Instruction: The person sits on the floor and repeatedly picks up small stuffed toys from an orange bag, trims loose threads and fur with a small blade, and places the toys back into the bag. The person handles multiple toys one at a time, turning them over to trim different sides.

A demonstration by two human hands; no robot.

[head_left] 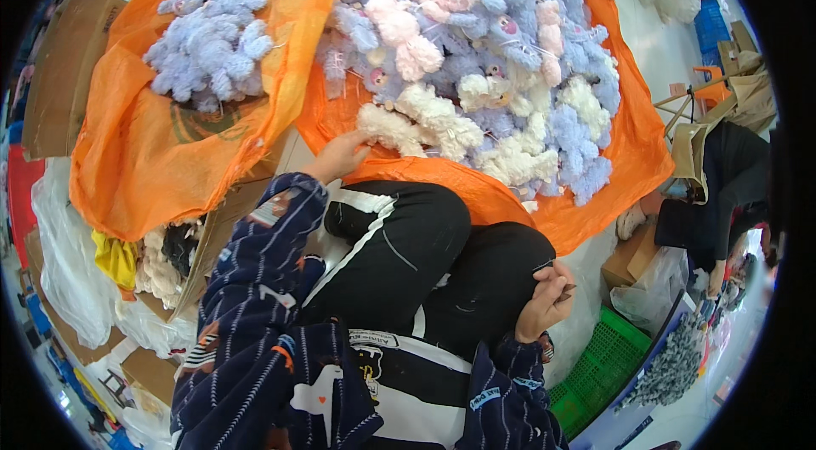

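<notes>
A big heap of fluffy plush toys [476, 16], blue, pink and cream, fills an orange woven sack [633, 144] spread in front of my knees. At its near left edge lies a cream plush toy [391, 129]. My left hand [340, 158] reaches over to this toy, its fingertips closed at the toy's end and partly hidden. My right hand [546, 301] rests by my right knee, fingers curled together. A small dark tip pokes out beside its fingers; the rest is hidden in the hand.
Left of the heap, a smaller pile of blue plush toys [212, 42] lies on another orange sack [127, 135]. Cardboard boxes [64, 76] and clear plastic bags [68, 246] stand at far left. A green crate [599, 365] is at lower right. Another person [735, 186] bends over at right.
</notes>
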